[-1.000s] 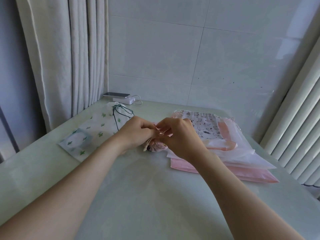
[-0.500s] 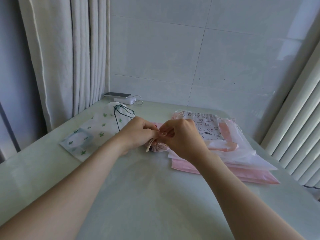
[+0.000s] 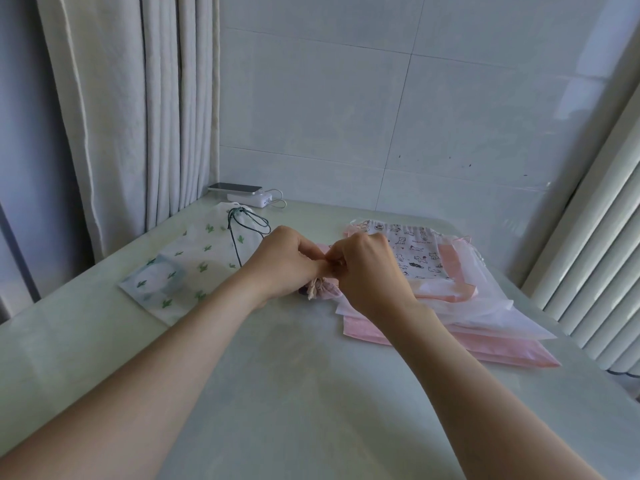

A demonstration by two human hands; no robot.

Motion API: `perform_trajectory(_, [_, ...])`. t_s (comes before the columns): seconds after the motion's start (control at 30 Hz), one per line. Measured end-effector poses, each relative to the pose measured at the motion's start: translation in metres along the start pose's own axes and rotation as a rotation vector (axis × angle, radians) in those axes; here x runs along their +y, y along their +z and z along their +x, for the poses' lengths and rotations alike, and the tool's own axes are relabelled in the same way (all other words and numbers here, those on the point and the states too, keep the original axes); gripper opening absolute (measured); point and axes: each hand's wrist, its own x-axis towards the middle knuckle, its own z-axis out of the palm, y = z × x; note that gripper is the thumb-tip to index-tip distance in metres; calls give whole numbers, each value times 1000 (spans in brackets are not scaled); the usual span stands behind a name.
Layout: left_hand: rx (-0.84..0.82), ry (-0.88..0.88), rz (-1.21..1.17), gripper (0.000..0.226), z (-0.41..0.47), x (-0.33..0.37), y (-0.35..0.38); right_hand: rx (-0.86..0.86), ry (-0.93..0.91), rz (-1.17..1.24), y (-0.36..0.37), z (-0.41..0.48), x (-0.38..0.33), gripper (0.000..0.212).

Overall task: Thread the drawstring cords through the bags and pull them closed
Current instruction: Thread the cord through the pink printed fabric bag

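Pinching the pale cord (image 3: 313, 289) of the gathered pink bag (image 3: 328, 292) between left hand (image 3: 282, 263) and right hand (image 3: 369, 271), fingertips meeting, risking a slipped end through any loosening grip.

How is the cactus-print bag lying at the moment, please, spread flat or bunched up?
Spread flat: the cactus-print bag lies smooth on the table, its dark cord looped loose on top.

Both bare forearms stretch forward and converge at the gathered pink bag (image 3: 322, 292). The left hand (image 3: 287, 263) and right hand (image 3: 369, 271) meet just above it, knuckles up and fingers curled, pinching its bunched top between touching fingertips.
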Motion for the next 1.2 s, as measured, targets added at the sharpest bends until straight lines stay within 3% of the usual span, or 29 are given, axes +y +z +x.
perform_trajectory(0.27, [266, -3, 64, 7, -2, 4, 15, 13, -101, -39, -3, -2, -4, 27])
perform_trajectory(0.4, [418, 77, 57, 27, 3, -4, 15, 66, -68, 98, -4, -3, 1, 30])
perform_trajectory(0.5, [398, 180, 75, 31, 4, -10, 14, 59, 57, 263, -4, -4, 7, 15])
perform_trajectory(0.87, [347, 263, 56, 24, 11, -25, 14, -311, 495, 1041, -5, -12, 21, 13])
perform_trajectory(1.07, [277, 282, -58, 19, 7, -22, 15, -264, 580, 1239, 2, -11, 23, 29])
perform_trajectory(1.2, [279, 353, -18, 21, 6, -23, 15, -245, 615, 1258, 0, -10, 23, 25])
